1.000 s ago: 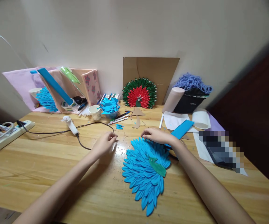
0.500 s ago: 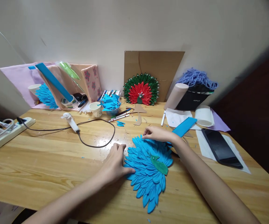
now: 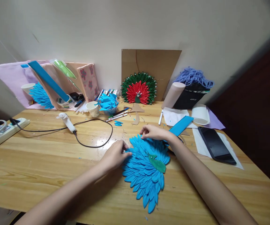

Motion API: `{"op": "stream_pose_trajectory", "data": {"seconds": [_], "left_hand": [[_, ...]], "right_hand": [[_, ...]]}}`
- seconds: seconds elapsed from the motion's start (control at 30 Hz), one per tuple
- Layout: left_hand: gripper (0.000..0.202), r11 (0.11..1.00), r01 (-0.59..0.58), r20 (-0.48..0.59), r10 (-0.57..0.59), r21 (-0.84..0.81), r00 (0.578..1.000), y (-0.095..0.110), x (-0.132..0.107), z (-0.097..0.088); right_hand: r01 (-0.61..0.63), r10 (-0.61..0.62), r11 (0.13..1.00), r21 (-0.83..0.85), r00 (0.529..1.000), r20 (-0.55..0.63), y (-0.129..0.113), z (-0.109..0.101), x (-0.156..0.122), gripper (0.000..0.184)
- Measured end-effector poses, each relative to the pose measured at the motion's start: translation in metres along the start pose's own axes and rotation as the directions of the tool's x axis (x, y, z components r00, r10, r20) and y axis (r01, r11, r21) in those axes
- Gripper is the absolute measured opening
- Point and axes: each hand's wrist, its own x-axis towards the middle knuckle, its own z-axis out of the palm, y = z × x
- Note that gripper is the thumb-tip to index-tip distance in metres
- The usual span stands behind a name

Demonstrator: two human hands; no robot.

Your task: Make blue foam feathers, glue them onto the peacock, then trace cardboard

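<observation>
A blue peacock craft (image 3: 144, 175), built of layered leaf-shaped felt or paper feathers, lies on the wooden table in front of me. Its small green bird body (image 3: 157, 164) sits toward the right side. My left hand (image 3: 116, 153) pinches the peacock's left edge between thumb and fingers. At the top edge, my right hand (image 3: 154, 132) has its fingers curled around the feather tips. Beneath my right wrist, a blue strip (image 3: 181, 125) sticks out, with a dark object partly hidden by the forearm.
A white glue gun (image 3: 67, 122) with a looping black cord lies left. Farther back are a paper cup (image 3: 92, 108), a bowl of blue pieces (image 3: 108, 103), markers (image 3: 117, 116) and a red-green peacock (image 3: 138, 89) against cardboard. A phone (image 3: 217, 145) rests at right.
My left hand has slid up along the peacock's left edge, its thumb now higher and closer to the fingers. The right hand stays at the top edge. The view has shifted slightly.
</observation>
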Motion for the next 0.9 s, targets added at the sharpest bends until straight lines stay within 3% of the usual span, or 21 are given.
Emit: {"op": "stream_pose_trajectory", "data": {"seconds": [0.17, 0.4, 0.7, 0.8, 0.9], "left_hand": [[0.009, 1.000, 0.000, 0.033, -0.001, 0.030, 0.999, 0.004, 0.007, -0.003], [0.018, 0.988, 0.047, 0.075, -0.036, -0.146, 0.997, -0.006, 0.023, -0.006], [0.026, 0.994, 0.067, 0.085, -0.060, -0.083, 0.995, -0.008, 0.021, -0.008], [0.028, 0.993, 0.063, 0.073, -0.056, -0.101, 0.996, -0.010, 0.020, -0.008], [0.029, 0.992, 0.056, 0.063, -0.049, -0.114, 0.997, -0.012, 0.019, -0.009]], "right_hand": [[-0.015, 0.015, 1.000, 0.003, 1.000, 0.004, -0.006, -0.003, -0.004, 0.022], [-0.012, 0.011, 0.999, -0.030, 1.000, -0.027, -0.017, -0.008, -0.010, 0.028], [-0.012, 0.012, 1.000, 0.005, 0.999, -0.030, -0.008, -0.005, -0.005, 0.027], [0.100, -0.103, 0.994, -0.043, 0.991, -0.087, -0.013, -0.002, -0.007, 0.020], [0.309, -0.309, 0.949, -0.059, 0.951, 0.018, -0.026, 0.005, -0.012, 0.014]]}}
